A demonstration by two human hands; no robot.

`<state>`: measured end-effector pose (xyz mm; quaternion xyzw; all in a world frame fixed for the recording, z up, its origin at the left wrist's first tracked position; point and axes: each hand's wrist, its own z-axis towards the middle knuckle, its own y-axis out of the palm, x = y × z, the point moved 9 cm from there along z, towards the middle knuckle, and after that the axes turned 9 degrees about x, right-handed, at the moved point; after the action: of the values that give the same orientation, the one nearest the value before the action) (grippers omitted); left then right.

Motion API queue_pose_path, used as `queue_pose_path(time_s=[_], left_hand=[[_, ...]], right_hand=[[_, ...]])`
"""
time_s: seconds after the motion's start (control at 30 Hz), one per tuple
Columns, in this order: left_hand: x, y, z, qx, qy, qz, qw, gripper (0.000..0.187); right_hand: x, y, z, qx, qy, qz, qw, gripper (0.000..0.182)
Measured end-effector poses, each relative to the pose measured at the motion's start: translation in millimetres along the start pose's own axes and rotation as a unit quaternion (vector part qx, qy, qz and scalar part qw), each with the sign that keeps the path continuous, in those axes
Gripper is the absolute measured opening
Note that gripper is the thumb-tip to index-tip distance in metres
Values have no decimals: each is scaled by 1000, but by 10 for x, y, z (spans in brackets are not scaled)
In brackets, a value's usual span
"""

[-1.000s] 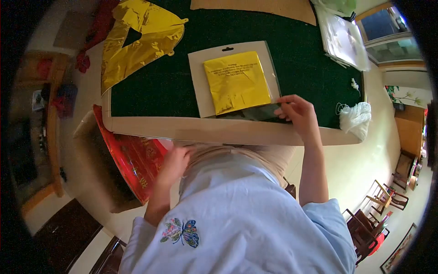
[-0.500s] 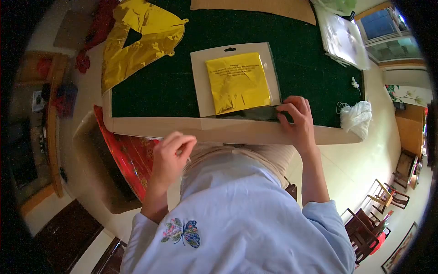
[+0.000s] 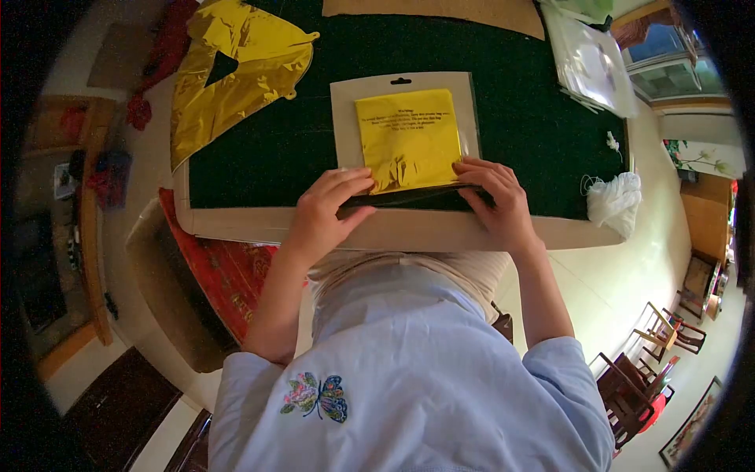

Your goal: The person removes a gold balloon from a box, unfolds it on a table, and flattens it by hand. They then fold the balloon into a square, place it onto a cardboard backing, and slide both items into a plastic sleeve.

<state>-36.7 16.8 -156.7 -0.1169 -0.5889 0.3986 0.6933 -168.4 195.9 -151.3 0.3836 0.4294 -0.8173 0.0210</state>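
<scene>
A clear plastic package point(image 3: 469, 134) lies on the dark green table top in front of me. Inside it are a beige backing card point(image 3: 346, 118) with a hanging slot and a folded gold foil sheet point(image 3: 409, 138) printed with small dark text. My left hand point(image 3: 332, 206) is at the package's lower left corner, fingers on top and thumb below its near edge. At the lower right corner, my right hand point(image 3: 499, 200) curls its fingers over the edge, thumb underneath. Between the hands runs the loose, see-through near end of the bag.
A gold foil balloon point(image 3: 240, 67) lies flat at the table's left. Brown cardboard point(image 3: 440, 12) is at the far edge. Clear plastic bags point(image 3: 590, 63) lie at the far right, with a bundle of white string point(image 3: 613, 204) near the right edge. A red cloth point(image 3: 224, 275) is below the table's left side.
My left hand has moved up and right from in front of the table to the package's lower left corner. My right hand has shifted slightly left onto the lower right corner.
</scene>
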Motion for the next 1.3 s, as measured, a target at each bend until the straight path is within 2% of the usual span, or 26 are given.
queue_pose_path(time_s=[0.13, 0.23, 0.33, 0.5, 0.83, 1.3], left_hand=[[-30, -3, 14, 5, 23, -2, 1000, 28], [-20, -18, 32, 12, 20, 0, 1000, 23], [-54, -28, 54, 27, 13, -14, 999, 19], [-94, -41, 156, 33, -17, -31, 999, 14], [-154, 20, 215, 24, -24, 2, 999, 14], [-194, 33, 196, 37, -28, -2, 999, 21]], right_hand=[[-24, -41, 17, -11, -1, -10, 1000, 27], [-68, -33, 2, -32, -55, -48, 997, 27], [38, -52, -6, -17, -47, 1, 999, 20], [212, -43, 40, 21, 62, 73, 995, 16], [248, -1, 134, 41, 95, 45, 994, 15], [270, -30, 100, 66, 79, -53, 993, 17]])
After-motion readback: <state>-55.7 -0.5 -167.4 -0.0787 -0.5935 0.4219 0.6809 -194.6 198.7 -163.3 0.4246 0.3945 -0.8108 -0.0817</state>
